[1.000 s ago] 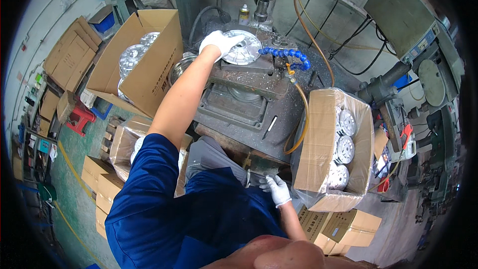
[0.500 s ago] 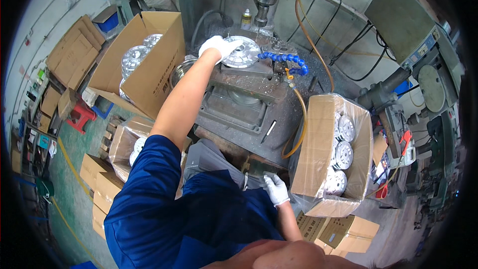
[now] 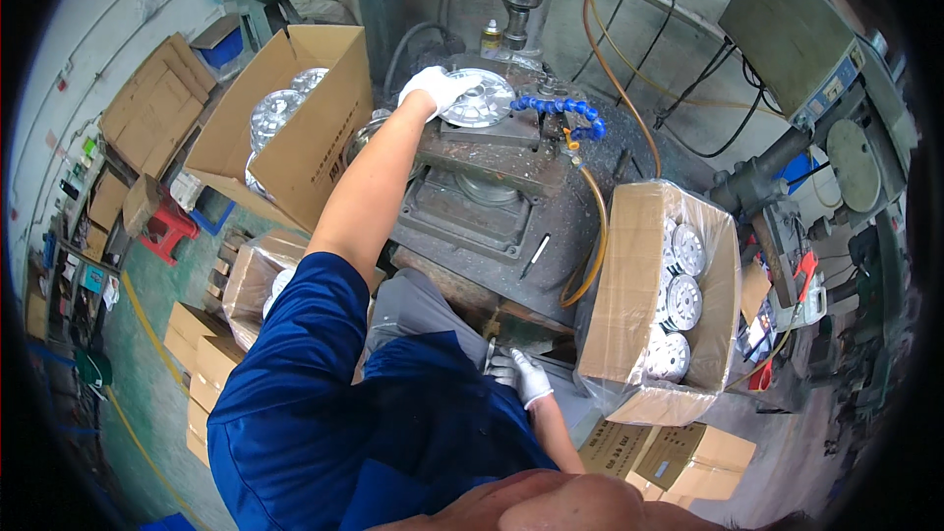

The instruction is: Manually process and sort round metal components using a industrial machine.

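Observation:
My left hand (image 3: 439,90), in a white glove, reaches up to a round silvery metal disc (image 3: 479,98) with a spoked pattern. The disc lies on the metal block (image 3: 489,146) of a drilling machine, and the fingers grip its left edge. Above it stands the drill spindle (image 3: 519,15). A blue jointed coolant hose (image 3: 562,106) points at the disc's right side. Down by my lap is my right hand (image 3: 529,378), also gloved, its fingers curled in beside a slim metal lever (image 3: 489,354). Whether they hold the lever cannot be made out.
An open carton (image 3: 300,162) with similar discs stands left of the machine. On the right, a plastic-lined carton (image 3: 629,285) holds several more. A marker pen (image 3: 535,256) lies on the machine base. An orange-brown hose (image 3: 598,236) hangs at its right edge. A spray can (image 3: 491,36) stands behind.
My right hand has moved left, toward the slim metal lever, and its fingers have curled in. My left hand stays at the disc's left edge.

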Demonstrator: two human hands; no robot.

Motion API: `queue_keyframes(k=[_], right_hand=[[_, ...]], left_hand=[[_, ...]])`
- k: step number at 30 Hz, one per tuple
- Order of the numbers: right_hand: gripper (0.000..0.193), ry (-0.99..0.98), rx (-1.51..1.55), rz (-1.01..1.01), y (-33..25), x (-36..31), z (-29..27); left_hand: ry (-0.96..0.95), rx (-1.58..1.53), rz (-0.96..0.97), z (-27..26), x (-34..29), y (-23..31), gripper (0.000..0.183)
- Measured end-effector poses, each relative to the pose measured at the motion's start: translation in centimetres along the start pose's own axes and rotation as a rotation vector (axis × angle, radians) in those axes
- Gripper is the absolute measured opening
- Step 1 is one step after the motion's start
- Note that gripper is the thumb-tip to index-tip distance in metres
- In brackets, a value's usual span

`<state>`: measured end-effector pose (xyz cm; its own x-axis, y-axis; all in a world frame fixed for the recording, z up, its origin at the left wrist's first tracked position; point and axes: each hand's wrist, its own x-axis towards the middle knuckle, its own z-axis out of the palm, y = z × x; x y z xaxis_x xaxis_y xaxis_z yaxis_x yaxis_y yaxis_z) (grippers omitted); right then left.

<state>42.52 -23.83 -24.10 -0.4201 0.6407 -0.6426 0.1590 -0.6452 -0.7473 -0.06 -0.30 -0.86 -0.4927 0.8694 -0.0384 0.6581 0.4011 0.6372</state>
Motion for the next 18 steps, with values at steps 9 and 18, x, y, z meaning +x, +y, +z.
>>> queue_keyframes(k=[9,18], right_hand=[[0.049,-0.150,0.508,0.249,5.7,4.6,-3.1],[0.052,-0.093,0.480,0.240,5.5,5.1,-3.5]], left_hand=[[-0.015,0.081,-0.032,-0.4,-1.0,0.8,0.091],[0.038,0.070,-0.009,0.0,-0.9,0.8,0.090]])
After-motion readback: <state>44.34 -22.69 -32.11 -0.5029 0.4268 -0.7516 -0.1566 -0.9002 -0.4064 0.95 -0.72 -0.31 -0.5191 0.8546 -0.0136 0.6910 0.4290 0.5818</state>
